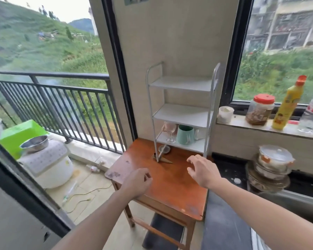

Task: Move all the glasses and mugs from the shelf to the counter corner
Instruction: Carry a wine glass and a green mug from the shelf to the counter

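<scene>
A white three-tier shelf (182,112) stands at the back of a small brown wooden table (170,181). On its bottom tier I see a clear wine glass (170,131), a pale green mug (185,135) and a clear glass mug (200,134) behind it. Another clear glass (164,149) lies on the table under the shelf. My left hand (137,181) hovers over the table's left part with fingers curled and nothing in it. My right hand (201,171) is spread, in front of the shelf's right leg, holding nothing.
A windowsill (242,123) on the right carries a white cup (225,114), a red-lidded jar (259,110), a yellow bottle (289,103) and a clear bottle. Stacked lidded bowls (271,165) sit on the dark counter (229,170). A rice cooker and balcony railing are on the left.
</scene>
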A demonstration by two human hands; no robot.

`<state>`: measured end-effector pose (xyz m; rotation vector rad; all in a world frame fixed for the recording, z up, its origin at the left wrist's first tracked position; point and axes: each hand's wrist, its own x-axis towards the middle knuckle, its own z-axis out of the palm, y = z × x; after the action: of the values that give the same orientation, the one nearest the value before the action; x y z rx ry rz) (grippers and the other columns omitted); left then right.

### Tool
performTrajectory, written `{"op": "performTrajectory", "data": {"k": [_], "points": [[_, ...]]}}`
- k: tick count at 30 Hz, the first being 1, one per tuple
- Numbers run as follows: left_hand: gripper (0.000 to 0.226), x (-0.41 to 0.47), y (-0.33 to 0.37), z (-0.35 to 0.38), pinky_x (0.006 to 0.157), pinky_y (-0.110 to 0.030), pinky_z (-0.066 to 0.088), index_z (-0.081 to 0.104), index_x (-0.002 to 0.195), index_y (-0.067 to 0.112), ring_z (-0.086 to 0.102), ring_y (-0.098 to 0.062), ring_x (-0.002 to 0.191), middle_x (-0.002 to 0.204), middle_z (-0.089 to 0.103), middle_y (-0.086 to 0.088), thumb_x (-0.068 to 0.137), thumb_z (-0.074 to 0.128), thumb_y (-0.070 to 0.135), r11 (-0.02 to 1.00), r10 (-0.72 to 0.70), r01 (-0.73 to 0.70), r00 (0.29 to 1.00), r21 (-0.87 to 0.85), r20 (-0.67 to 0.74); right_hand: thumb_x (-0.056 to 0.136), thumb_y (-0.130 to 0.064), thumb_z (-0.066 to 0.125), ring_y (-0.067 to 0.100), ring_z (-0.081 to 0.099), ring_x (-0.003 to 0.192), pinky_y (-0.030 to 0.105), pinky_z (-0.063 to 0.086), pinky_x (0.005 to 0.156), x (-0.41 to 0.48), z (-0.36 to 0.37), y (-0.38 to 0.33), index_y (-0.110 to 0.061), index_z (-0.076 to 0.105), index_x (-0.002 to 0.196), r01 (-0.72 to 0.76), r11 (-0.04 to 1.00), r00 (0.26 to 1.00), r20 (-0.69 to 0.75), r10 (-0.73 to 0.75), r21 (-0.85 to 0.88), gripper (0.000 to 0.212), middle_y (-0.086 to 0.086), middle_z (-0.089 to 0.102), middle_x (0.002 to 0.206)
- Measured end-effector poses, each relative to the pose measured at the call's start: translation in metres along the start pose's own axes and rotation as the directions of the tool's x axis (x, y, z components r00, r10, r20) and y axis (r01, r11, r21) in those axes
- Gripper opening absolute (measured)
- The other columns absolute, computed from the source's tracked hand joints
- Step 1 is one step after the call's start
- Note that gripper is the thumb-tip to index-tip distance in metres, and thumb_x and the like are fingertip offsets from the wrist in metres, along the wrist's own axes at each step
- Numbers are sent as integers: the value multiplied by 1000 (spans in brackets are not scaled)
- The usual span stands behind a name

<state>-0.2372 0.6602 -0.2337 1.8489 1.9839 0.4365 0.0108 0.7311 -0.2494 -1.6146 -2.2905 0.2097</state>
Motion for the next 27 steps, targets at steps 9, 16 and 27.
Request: {"op": "performTrajectory", "data": {"k": [9,16,27], "points": [[13,142,-13,19,58,-22,44,61,71,34,62,-13,74,76,65,10,84,63,31,969,-31,39,999,-243,35,92,-35,53,24,59,109,38,48,87,109,43,32,-20,50,131,-218,943,964,-96,248,250,42,2,60,124],[25,247,-1,38,82,-32,54,65,109,15,64,-15,92,97,68,2,85,68,21,881,-96,96,995,-464,23,93,-38,55,13,59,105,33,47,92,157,73,50,-22,56,127,-372,682,854,-55,517,630,38,-8,64,111],[16,324,11,80,84,-29,50,66,89,30,64,-10,94,93,69,9,86,62,16,735,-8,30,999,-677,36,94,-30,59,23,66,87,37,59,74,189,86,73,-17,70,84,-396,301,799,164,578,867,20,0,70,82]]}}
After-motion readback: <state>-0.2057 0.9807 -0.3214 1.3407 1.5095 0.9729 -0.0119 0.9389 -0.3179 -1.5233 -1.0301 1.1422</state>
